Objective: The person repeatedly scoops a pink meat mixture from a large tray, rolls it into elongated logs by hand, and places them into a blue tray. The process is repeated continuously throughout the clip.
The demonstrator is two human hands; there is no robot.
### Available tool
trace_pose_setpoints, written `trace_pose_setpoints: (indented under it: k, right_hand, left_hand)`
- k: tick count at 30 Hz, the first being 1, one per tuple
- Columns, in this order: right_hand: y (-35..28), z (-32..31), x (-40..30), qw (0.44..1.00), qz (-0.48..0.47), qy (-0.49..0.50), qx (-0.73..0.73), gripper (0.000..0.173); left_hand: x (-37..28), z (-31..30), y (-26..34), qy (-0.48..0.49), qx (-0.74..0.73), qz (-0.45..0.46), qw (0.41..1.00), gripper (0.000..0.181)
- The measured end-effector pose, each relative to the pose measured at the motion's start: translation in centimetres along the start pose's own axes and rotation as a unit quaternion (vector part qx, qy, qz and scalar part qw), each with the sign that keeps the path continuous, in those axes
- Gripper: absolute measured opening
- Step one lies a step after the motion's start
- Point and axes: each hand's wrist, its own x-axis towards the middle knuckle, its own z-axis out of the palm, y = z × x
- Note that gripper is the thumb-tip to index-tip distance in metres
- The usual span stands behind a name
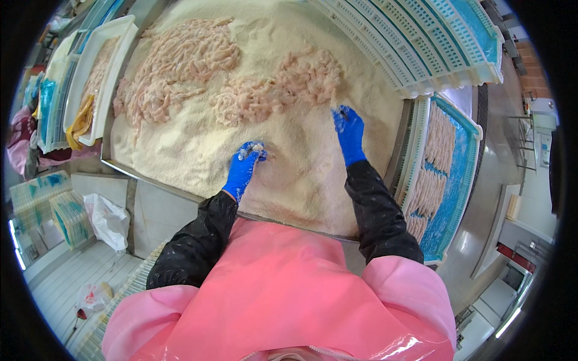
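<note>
My left hand (244,169), in a blue glove dusted with crumbs, is low over the near middle of a wide bed of pale breading crumbs (180,140). A small crumb-coated piece of raw meat (270,155) shows at its fingertips. My right hand (350,135), also blue-gloved, has its fingers curled near the crumbs, just below the right end of a crumb-dusted heap of raw meat strips (311,79). Whether it holds anything is hidden by the fingers. Farther left, a larger heap of pale pink strips (185,54) lies on the crumbs.
To the right, a blue-lined tray (456,189) holds rows of coated strips (424,192). Stacked perforated plastic trays (406,45) overhang the far right. A white tub (122,49) with meat and a yellow glove (80,119) stands left. The metal rim (149,179) borders the crumbs.
</note>
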Motion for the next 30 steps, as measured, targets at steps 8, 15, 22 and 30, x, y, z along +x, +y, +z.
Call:
trace_pose_setpoints:
  k: [8, 15, 22, 30]
  right_hand:
    - [-4.3, -1.6, -12.8, 0.956, -0.110, -0.031, -0.270, 0.013]
    - [-5.9, -4.8, -18.7, 0.912, -0.158, -0.184, -0.331, 0.025]
    - [-0.5, -6.0, -12.3, 0.991, 0.007, 0.105, -0.081, 0.014]
    - [1.9, -2.4, -9.6, 0.989, 0.025, -0.037, -0.140, 0.020]
  left_hand:
    - [-1.1, 0.1, -0.1, 0.060, 0.381, 0.213, 0.898, 0.033]
    - [-1.6, 5.4, 1.0, -0.024, 0.518, 0.319, 0.793, 0.042]
    - [3.7, 11.8, -2.4, 0.026, 0.268, 0.289, 0.919, 0.039]
    - [-1.0, 12.7, -4.2, -0.085, 0.464, 0.306, 0.827, 0.029]
